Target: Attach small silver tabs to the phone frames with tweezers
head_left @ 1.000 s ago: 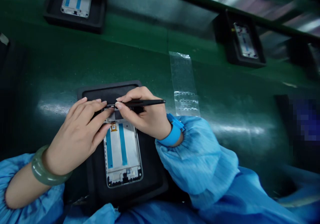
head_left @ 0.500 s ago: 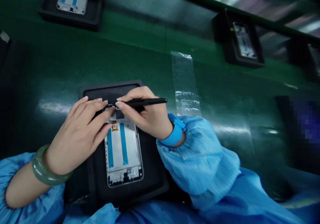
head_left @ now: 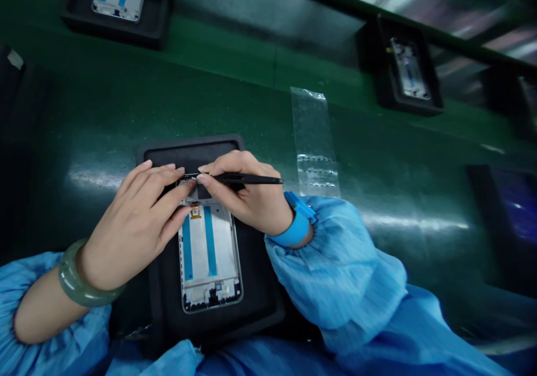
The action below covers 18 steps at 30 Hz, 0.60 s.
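Note:
A phone's metal mid-frame lies on a black tray, with two blue strips on its pale back. My left hand rests flat over its upper left corner, fingers spread and fingertips at the top edge. Beside the thumb is a small orange flex connector. Between thumb and fingers, my right hand grips black tweezers, held nearly level above the frame's top end. Their tips are hidden behind the fingers, so I cannot tell what they touch.
A strip of clear plastic film lies on the green bench beyond my right hand. Black trays with phone frames stand at the back left and back right. Another dark object sits at the right.
The outer end of the tweezers has dipped slightly in my right hand. Both hands stay at the top of the phone frame, and the whole view has shifted a little.

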### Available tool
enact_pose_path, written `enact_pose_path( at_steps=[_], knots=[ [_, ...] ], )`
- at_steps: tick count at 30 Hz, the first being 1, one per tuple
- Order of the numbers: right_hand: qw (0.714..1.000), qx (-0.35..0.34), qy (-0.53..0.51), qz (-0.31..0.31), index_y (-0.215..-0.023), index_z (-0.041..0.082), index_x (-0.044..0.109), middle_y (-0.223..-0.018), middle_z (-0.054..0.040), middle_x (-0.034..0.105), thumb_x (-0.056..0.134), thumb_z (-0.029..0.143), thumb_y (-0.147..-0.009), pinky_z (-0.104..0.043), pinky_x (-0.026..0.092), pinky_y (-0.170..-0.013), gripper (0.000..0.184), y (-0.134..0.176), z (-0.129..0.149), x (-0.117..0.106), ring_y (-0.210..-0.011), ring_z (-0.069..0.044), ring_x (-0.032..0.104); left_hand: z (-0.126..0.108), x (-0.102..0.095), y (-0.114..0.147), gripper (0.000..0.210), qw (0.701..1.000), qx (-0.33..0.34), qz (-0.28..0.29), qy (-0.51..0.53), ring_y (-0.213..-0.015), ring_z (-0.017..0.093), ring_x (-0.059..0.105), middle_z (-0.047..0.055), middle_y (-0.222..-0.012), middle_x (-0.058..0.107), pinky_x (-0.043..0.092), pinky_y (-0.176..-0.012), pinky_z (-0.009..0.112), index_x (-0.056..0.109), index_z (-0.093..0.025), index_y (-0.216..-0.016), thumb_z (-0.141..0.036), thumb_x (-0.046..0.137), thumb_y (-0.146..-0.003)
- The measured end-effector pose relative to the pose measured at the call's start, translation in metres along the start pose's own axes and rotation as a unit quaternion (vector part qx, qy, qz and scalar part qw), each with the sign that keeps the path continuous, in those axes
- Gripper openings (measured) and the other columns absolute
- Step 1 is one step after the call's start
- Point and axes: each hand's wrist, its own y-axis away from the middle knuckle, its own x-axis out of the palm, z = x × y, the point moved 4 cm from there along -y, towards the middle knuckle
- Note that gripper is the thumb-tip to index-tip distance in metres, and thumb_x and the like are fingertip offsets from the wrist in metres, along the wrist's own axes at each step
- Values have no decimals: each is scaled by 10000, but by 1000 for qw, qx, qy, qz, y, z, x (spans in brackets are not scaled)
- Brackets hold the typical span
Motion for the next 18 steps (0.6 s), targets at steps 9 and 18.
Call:
enact_pose_path(
  at_steps=[9, 18],
  knots=[
    [1000, 2, -1, 6, -851, 184, 531, -807, -3, 657, 627, 218, -814, -211, 532, -694, 109, 0, 0, 0, -759, -108, 654, -1, -1, -1, 342, 1000, 2, -1, 1, -1158, 252, 487, 127, -1169, 547, 356, -1040, 491, 516, -130, -1190, -265, 502, -877],
    [1000, 22, -20, 9, -848, 191, 535, -797, 11, 644, 638, 224, -808, -211, 522, -670, 115, 1, -2, 0, -737, -106, 646, 0, 0, 1, 338, 1000, 2, 4, -5, -1155, 250, 487, 121, -1166, 545, 357, -1039, 492, 518, -138, -1193, -262, 497, -879]
  ],
)
